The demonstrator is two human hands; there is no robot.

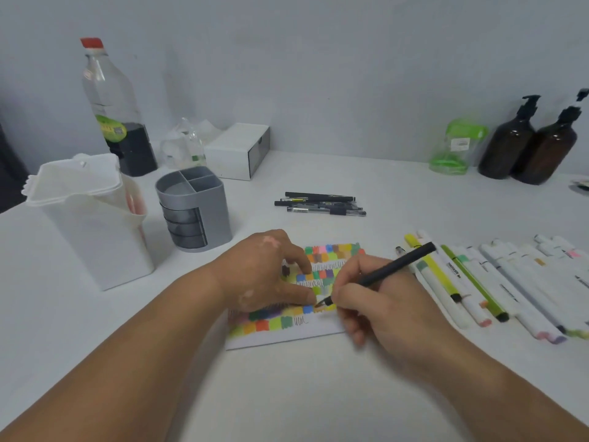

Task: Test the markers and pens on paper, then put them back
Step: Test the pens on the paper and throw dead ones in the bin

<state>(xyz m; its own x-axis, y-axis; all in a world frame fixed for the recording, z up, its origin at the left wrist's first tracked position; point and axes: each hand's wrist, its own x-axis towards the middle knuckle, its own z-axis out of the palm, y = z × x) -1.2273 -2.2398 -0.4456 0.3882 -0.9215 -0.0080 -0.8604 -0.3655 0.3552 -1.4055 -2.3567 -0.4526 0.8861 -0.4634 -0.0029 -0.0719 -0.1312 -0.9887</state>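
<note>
Testing looks nearly finished: the right hand [376, 301] grips a black pen [385, 274] over the swatch-filled paper [287, 338], the left hand [271, 275] presses it flat, and nothing is put back yet.

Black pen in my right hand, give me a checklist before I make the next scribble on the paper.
1. Right hand grips black pen: ok.
2. Pen tip down at the paper: ok.
3. Left hand presses paper flat: ok.
4. Paper blank beside bottom scribble: ok.
5. Ink flowing: cannot tell.
6. Grey organiser in view for return: ok.
</note>
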